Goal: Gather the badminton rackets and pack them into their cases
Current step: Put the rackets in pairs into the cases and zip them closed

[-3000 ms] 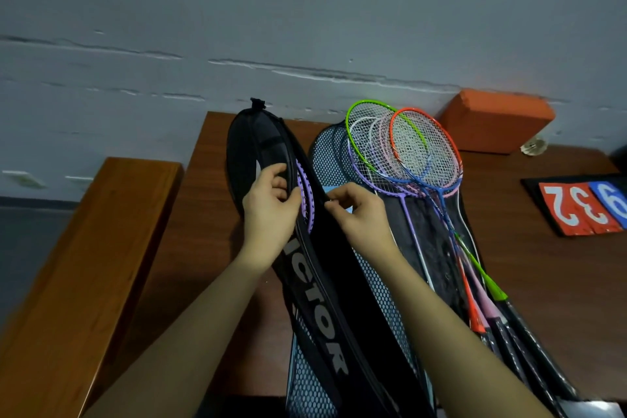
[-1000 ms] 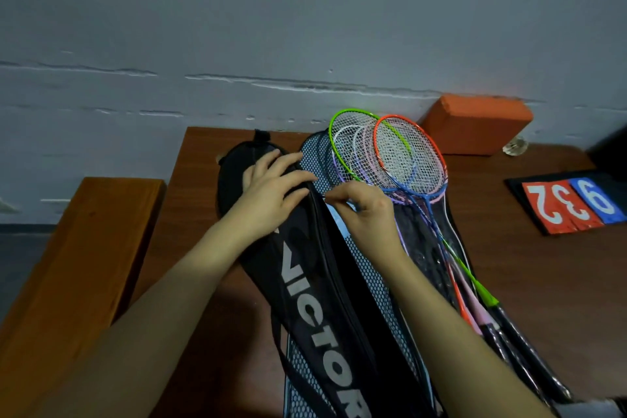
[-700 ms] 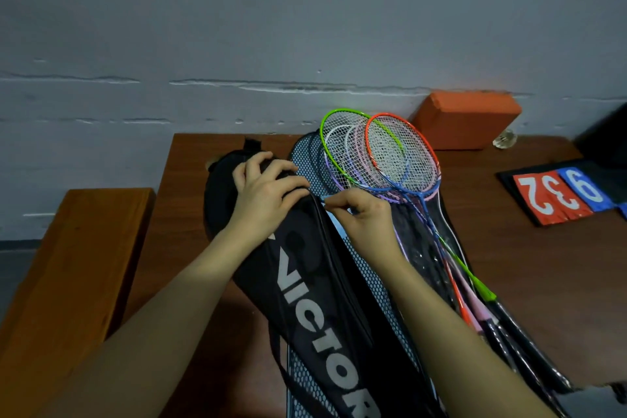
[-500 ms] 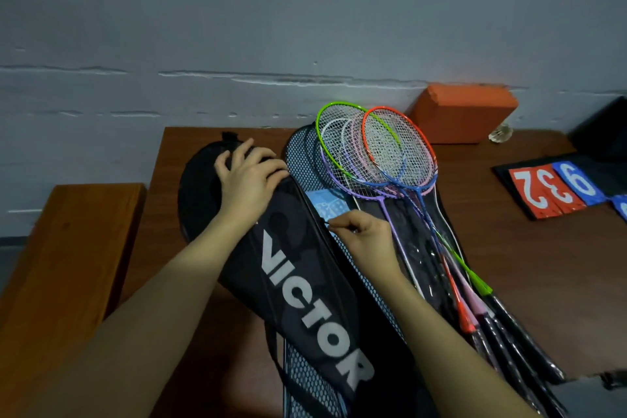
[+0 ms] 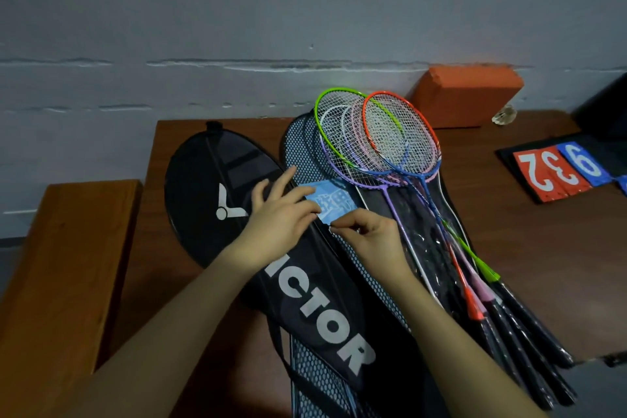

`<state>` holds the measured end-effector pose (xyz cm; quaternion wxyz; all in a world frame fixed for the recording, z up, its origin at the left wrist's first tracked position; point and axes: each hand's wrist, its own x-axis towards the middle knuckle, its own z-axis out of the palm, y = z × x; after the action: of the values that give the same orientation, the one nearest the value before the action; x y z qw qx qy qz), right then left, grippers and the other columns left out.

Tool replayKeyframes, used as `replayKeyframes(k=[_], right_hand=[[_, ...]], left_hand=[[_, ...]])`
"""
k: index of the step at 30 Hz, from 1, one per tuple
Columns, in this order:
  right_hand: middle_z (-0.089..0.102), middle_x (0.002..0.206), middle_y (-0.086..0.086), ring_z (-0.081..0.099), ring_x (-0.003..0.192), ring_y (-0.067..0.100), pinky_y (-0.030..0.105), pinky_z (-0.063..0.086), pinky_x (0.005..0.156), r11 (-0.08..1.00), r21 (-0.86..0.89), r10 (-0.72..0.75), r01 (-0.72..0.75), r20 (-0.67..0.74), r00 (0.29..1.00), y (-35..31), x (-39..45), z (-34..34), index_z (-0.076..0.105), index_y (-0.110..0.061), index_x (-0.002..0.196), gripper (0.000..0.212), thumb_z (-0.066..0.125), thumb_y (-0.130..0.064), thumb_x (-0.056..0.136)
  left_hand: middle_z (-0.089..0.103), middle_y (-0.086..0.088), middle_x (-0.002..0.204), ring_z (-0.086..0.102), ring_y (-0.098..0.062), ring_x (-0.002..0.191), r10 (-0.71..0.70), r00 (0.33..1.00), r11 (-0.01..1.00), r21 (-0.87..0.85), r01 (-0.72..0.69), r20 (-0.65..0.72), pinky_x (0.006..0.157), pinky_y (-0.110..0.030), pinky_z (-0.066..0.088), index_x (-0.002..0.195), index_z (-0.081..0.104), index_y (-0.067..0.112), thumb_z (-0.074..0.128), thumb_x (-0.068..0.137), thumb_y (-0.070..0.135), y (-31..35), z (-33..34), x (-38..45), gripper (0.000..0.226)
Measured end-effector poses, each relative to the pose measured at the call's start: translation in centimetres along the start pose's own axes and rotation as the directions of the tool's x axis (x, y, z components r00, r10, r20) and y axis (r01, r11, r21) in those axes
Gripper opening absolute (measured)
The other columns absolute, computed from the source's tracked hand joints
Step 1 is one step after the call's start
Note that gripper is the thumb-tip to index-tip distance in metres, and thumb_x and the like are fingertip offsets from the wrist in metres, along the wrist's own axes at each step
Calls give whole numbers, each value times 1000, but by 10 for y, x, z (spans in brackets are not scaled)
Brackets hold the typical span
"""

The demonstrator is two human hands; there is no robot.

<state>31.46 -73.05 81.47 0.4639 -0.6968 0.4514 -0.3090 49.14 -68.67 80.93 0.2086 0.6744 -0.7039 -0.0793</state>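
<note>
A wooden table [image 5: 529, 248] stood against the wall [image 5: 305, 10], and a bench [image 5: 68, 265] stood just beside it on the left. The Victor case [image 5: 258, 248] lay on the left part of the table, partly over the mesh cases [image 5: 305, 153] to its right. The rackets [image 5: 390, 153] lay in a pile right of that, on the mesh cases, with their heads toward the wall and their handles toward the person. A foam block [image 5: 468, 95] leaned on the wall behind the racket heads. The score cards [image 5: 556, 170] lay at the right side of the table, well apart from the rackets. A paper label [image 5: 334, 204] lay on the mesh cases, between the Victor case and the rackets.
</note>
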Motion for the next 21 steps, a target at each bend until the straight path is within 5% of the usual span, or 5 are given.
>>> replayKeyframes(k=[4,9,15,21], right_hand=[[70,73,-1,64,70,12,27,52,71,1000,-14,-8,9,29,1000,7,0,-2,72,-10,73,9,72,-1,74],[69,71,-11,65,71,11,36,54,70,991,-130,19,-14,42,999,31,-7,-14,70,-19,72,12,72,-8,74],[67,71,-16,64,70,0,15,50,71,990,-125,80,-68,91,993,57,-49,-50,72,-11,72,16,71,4,73],[68,67,-16,63,67,1,14,48,68,980,-51,199,-194,130,971,71,-77,-64,69,-19,66,21,73,0,74]], left_hand=[[61,13,110,22,-21,138,-10,1000,999,-39,11,28,103,-39,8,94,70,26,57,88,33,-6,-1,14,16],[63,9,101,33,-22,133,-20,1000,1000,-22,20,4,107,-44,7,86,73,24,60,87,31,-5,17,24,15],[57,2,122,25,-23,138,-88,996,995,45,87,19,109,-46,1,88,74,26,59,87,32,-5,34,25,16],[45,0,141,19,-29,139,-223,972,970,120,213,79,108,-48,7,101,71,25,56,90,29,17,56,4,19]])
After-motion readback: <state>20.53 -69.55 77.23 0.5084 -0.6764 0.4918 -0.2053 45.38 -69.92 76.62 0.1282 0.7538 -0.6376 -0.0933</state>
